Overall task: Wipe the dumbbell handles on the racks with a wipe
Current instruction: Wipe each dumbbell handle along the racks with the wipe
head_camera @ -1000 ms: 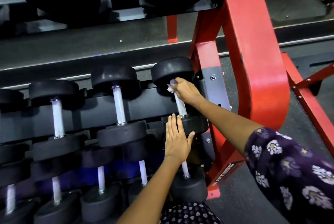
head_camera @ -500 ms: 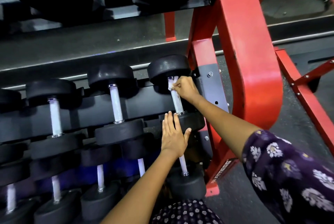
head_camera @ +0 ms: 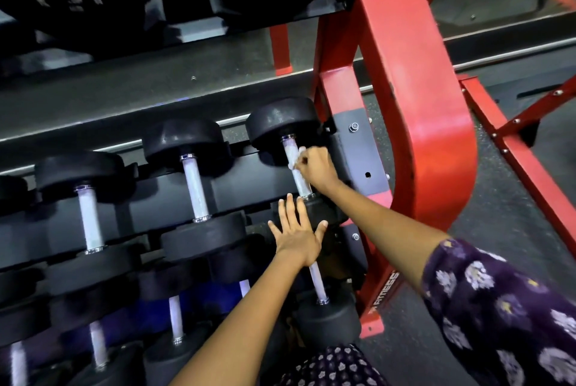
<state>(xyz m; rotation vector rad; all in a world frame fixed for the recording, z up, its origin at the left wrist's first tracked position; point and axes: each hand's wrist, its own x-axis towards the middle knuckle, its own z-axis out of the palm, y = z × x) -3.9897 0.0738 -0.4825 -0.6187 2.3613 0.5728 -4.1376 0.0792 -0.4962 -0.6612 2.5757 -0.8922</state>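
Right hand [head_camera: 314, 167] pinching small white wipe [head_camera: 300, 157] against knurled steel handle [head_camera: 294, 167] of rightmost black rubber dumbbell, left hand [head_camera: 296, 232] spread flat on its near head [head_camera: 324, 214] at 6 o'clock, red steel rack upright [head_camera: 405, 111] at 3 o'clock, neighbouring dumbbells [head_camera: 193, 186] at 9 o'clock.

Right hand [head_camera: 314, 167], wipe [head_camera: 300, 157], dumbbell handle [head_camera: 291, 151]

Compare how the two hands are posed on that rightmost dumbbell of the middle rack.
The right hand is curled, pinching a white wipe against the dumbbell handle; the left hand lies flat with straight fingers and holds nothing. The right hand sits on the bright handle, the left on the near black dumbbell head. Both touch the same dumbbell beside the red frame.
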